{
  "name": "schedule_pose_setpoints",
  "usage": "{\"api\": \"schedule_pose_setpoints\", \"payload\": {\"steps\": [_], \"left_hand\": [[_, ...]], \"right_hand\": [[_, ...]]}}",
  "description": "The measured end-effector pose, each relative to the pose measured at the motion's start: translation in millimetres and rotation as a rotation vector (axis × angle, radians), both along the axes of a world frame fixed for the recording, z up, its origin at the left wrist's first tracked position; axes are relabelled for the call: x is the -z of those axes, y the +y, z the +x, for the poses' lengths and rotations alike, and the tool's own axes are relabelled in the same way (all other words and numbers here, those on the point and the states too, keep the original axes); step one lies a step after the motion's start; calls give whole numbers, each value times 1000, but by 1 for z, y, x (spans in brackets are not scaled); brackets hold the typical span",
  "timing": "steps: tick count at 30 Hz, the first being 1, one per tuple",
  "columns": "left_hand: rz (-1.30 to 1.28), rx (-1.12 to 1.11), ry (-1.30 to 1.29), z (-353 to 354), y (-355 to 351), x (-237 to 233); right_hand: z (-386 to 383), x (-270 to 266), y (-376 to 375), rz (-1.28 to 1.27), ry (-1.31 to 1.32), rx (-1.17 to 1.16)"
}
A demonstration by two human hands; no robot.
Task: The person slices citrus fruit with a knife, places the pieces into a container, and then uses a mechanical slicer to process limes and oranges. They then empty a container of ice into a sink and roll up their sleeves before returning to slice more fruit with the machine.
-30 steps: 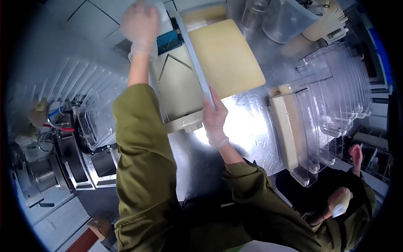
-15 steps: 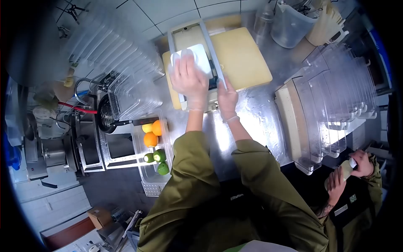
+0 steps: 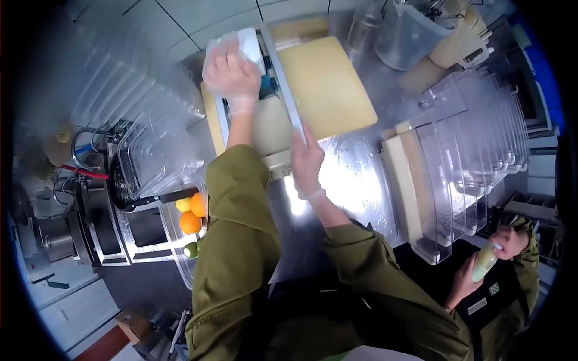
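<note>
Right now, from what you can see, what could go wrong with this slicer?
The left hand bears on the white block right beside the teal crosspiece; if a blade sits there, a slip could perhaps bring the fingers onto it.

The right hand grips the near end of the rail; should that hold loosen, the slicer might skid on the yellow board.

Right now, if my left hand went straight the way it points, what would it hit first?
Your left hand, over the white block, would likely meet the tiled wall first; the gap is unclear.
</note>
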State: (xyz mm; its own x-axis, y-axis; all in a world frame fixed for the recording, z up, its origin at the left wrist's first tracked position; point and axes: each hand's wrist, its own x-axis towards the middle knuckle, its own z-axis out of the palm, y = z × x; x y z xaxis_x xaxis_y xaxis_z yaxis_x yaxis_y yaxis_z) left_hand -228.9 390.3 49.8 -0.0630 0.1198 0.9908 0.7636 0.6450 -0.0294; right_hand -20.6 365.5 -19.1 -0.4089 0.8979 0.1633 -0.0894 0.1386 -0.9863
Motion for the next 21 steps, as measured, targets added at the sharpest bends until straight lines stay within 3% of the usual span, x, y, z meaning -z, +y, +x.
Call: {"api": "schedule_pose_setpoints", "payload": {"steps": [3,4,6,8,9,11,13,16,21], "left_hand": [[23,39,21,-13,4,-4],[-41,-69,-86,-28,13,-4],[-160,-254,-314,-56,33,-4],[-90,-285,-215,-62,49,-4],[-98,-307,-166,-60,40,0],[-244,-204,-245,-67,29,-18],[-288,-75,-214,-76,28,-35],[-340,-63,-521,-67,30,-40],[-304,6,-414,1,-8,-43]], "right_hand": [[18,-12,-11,-251,-129,-148],[14,-12,0,-266,-162,-175],[3,10,3,9,-114,-51],[0,20,6,120,-41,-12],[7,14,0,12,-73,-43],[7,-11,4,-166,-94,-114],[1,-3,3,-68,-42,-47],[8,-12,0,-152,-85,-68],[9,-15,3,-161,-136,-71]]}}
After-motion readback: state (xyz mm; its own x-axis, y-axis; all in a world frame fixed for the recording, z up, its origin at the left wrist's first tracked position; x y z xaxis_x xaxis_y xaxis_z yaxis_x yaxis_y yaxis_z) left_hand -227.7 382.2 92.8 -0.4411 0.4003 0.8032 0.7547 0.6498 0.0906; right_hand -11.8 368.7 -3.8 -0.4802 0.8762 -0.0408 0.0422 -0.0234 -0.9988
